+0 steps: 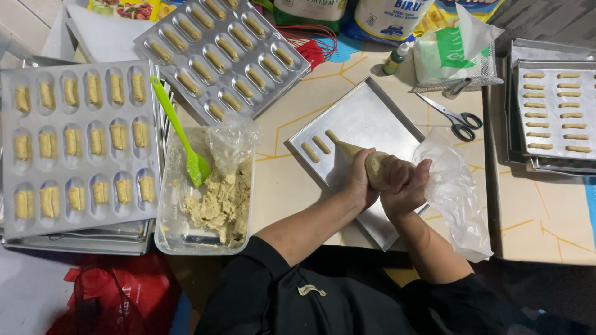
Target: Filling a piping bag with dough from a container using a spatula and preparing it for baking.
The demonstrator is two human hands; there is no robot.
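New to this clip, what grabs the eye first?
At centre, the left hand and right hand squeeze a dough-filled piping bag over a metal tray, where a few short dough strips already lie. To the left, a clear tub of dough holds a bright green spatula, flanked by two moulded trays full of dough fingers.

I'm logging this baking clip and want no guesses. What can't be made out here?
Head view only:
- Piping bag: its middle is covered by the left hand and right hand.
- Packages behind the tray: cut off by the top edge.
- Red bag: cut off by the bottom edge.
- Tub: its far end is under plastic wrap.
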